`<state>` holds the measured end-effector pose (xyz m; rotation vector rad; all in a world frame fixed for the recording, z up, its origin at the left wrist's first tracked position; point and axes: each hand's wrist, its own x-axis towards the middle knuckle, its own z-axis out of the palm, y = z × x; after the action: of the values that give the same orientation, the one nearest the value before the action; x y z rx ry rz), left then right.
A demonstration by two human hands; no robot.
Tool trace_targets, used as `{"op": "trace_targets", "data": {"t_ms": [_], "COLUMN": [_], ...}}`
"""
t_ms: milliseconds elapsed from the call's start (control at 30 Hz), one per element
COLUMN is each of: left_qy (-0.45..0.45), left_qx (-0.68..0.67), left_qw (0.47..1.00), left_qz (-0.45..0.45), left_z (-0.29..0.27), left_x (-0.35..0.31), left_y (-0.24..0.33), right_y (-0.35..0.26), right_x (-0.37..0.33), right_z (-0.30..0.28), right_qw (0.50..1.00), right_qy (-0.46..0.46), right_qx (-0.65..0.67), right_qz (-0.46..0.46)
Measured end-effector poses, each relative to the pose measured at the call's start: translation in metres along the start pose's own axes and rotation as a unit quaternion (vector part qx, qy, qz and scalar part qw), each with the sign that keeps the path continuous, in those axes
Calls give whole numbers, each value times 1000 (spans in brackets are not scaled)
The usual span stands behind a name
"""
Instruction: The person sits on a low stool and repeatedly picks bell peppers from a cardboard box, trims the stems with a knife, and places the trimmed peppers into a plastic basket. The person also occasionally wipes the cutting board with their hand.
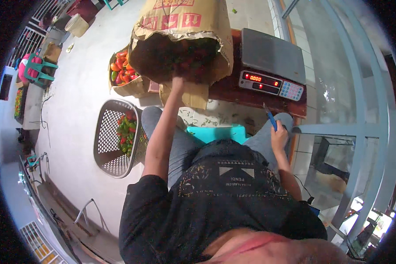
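My left hand reaches into the dark mouth of a large brown cardboard box tipped toward me; its fingers are lost in shadow. Dim red and green peppers show inside. My right hand, resting by my right knee, is closed around a small knife with a blue handle, its blade pointing away from me. A smaller open box of red peppers stands left of the big box. Near my left knee, a grey plastic basket holds red and green peppers.
A digital scale with a lit red display sits on a reddish-brown low platform at right. A turquoise stool is under me. Grey metal bars run along my right. Another person is far left beside a green chair.
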<state>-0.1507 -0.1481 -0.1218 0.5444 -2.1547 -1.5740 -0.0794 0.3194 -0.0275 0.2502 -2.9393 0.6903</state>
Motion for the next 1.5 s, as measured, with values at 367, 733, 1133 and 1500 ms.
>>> {"op": "trace_targets", "data": {"t_ms": [367,733,1133,1500], "left_qy": [-49,16,2,-69], "left_qx": [-264,-128,-236,-269], "left_qw": [955,991,969,950], "left_qz": [-123,-36,-78,-143], "left_z": [-10,6,6,-64], "left_x": [-101,-135,-145,-132], "left_y": [171,197,208,173], "right_y": [-143,-159,-136,-27], "right_x": [53,54,56,26], "right_z": [14,33,47,50], "right_qw": [955,931,925,963], "right_qy": [-138,-125,-158,-131], "right_qx": [218,242,300,231], "right_qz": [-148,-242,-172,-55]}}
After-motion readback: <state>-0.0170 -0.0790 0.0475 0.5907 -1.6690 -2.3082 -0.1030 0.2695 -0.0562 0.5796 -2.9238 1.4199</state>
